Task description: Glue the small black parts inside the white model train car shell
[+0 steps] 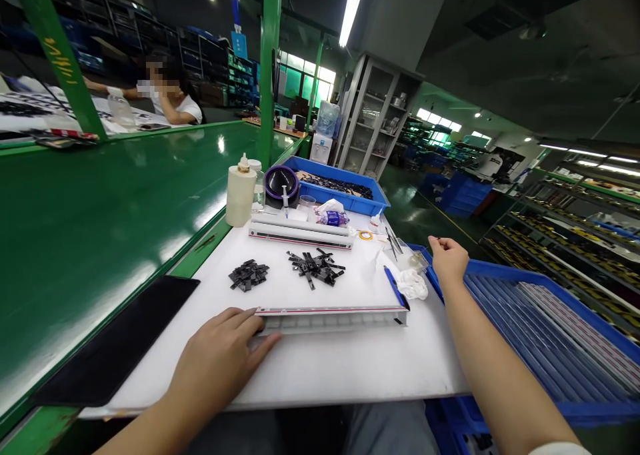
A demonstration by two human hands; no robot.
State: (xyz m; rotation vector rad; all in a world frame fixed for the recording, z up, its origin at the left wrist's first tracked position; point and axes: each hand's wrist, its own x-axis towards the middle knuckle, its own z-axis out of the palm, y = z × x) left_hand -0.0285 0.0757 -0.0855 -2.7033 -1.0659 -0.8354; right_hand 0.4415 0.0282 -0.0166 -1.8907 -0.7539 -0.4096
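The left hand (225, 358) lies flat, fingers together, on the near white tray (333, 318), which seems unfilled. The right hand (449, 258) hangs loosely curled (whether it pinches anything, I cannot tell). The black parts (316, 267) lie heaped beyond, so most of the work seems left.

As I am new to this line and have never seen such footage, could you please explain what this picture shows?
There is no machine here. The one picture comes from a camera worn on a person's head, looking down at their own two bare hands. The left hand lies flat on the end of a long white rail, which sits on a white board. The right hand, fingers curled, hovers at the rim of a blue crate; I cannot tell whether it holds anything. Behind the rail lie a small pile and a bigger pile of black parts, a second rail, a bottle and a blue bin. Another person sits far left.
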